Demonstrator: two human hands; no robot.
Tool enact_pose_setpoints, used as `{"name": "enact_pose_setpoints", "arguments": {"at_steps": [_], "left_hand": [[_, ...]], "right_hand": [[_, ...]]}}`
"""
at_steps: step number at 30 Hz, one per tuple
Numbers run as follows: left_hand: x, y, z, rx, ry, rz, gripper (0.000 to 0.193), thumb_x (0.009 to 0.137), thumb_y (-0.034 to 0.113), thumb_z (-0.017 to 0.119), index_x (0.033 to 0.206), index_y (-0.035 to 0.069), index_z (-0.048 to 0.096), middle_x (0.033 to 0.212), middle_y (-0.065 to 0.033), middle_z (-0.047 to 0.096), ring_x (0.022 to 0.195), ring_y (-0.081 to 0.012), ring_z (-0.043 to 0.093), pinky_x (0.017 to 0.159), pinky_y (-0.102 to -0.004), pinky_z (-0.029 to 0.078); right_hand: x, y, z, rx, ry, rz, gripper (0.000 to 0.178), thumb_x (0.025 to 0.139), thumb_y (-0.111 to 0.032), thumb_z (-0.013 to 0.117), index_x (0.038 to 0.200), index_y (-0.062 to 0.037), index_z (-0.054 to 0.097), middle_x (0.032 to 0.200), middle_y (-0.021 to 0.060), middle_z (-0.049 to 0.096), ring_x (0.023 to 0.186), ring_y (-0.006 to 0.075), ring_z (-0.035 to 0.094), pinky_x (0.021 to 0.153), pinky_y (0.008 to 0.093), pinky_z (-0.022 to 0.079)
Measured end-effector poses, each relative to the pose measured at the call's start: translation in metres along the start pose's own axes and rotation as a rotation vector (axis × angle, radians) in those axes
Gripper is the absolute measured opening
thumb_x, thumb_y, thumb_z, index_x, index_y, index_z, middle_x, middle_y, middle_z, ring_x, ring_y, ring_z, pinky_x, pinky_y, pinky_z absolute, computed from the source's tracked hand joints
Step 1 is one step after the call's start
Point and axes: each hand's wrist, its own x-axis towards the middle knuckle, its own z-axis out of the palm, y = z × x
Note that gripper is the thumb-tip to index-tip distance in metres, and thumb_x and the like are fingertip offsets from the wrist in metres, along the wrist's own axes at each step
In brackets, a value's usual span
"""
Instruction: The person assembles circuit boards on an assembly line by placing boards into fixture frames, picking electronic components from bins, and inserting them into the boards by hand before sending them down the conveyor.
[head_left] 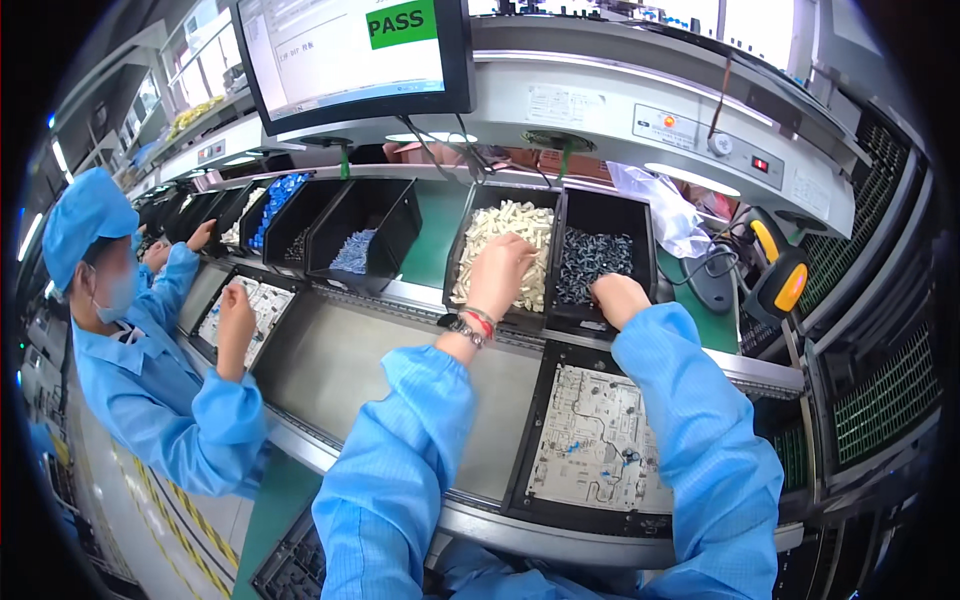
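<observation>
My left hand (pixel 502 272) reaches into a black bin heaped with cream-white connectors (pixel 515 222). Its fingers are bent together among the pieces; whatever they pinch is too small to make out. At the front of the neighbouring black bin, which holds small dark blue-grey components (pixel 590 258), is my right hand (pixel 620 298). Those fingers curl down over the parts, their tips partly hidden. Below my right forearm a pale circuit board (pixel 590 440) lies in a black frame (pixel 520 490), with a few blue and black components on it.
At left a co-worker (pixel 150 330) in blue works over another circuit board (pixel 255 315). More bins (pixel 365 225) line the back. A monitor (pixel 350 60) hangs above. A yellow-black handheld scanner (pixel 780 275) stands at right, beside a white plastic bag (pixel 665 215). A metal rail (pixel 740 370) runs before the bins.
</observation>
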Motion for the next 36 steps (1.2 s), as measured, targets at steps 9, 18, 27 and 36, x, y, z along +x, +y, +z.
{"name": "enact_pose_setpoints", "arguments": {"at_steps": [9,18,27,36], "left_hand": [[-0.040,0.059,-0.030,-0.307,-0.015,-0.187,0.013,0.077,0.003,0.066,0.090,0.001,0.066,0.081,-0.0112,0.064,0.067,-0.0199,0.063,0.062,-0.0288,0.049],[-0.116,0.054,-0.018,-0.776,-0.297,-0.634,0.009,0.081,0.001,0.064,0.090,-0.001,0.066,0.085,-0.0032,0.065,0.072,-0.0075,0.061,0.064,-0.0202,0.049],[-0.117,0.053,-0.014,-0.842,-0.502,-0.641,0.017,0.080,0.002,0.066,0.096,-0.003,0.066,0.106,-0.0045,0.057,0.086,-0.0081,0.058,0.078,-0.0195,0.048],[-0.121,0.054,-0.010,-0.825,-0.429,-0.605,0.020,0.075,0.006,0.069,0.092,-0.005,0.067,0.097,-0.0031,0.054,0.073,-0.0065,0.061,0.069,-0.0188,0.049]], "right_hand": [[-0.021,-0.001,-0.021,-0.036,0.337,-0.130,0.013,0.076,-0.004,0.051,0.087,-0.0092,0.056,0.082,0.0109,0.053,0.072,0.0301,0.062,0.060,0.0408,0.050],[-0.093,-0.047,-0.054,0.534,0.216,-0.174,0.024,0.075,0.003,0.054,0.098,-0.0043,0.054,0.084,0.0125,0.050,0.077,0.0286,0.058,0.066,0.0355,0.047],[-0.191,-0.083,-0.013,0.320,-0.098,-0.455,0.029,0.075,-0.007,0.060,0.103,-0.0050,0.056,0.094,0.0086,0.054,0.086,0.0265,0.057,0.072,0.0346,0.050],[-0.187,-0.075,-0.015,0.521,-0.124,-0.261,0.028,0.076,-0.007,0.065,0.103,-0.0053,0.057,0.096,0.0106,0.055,0.087,0.0293,0.055,0.076,0.0369,0.047]]}}
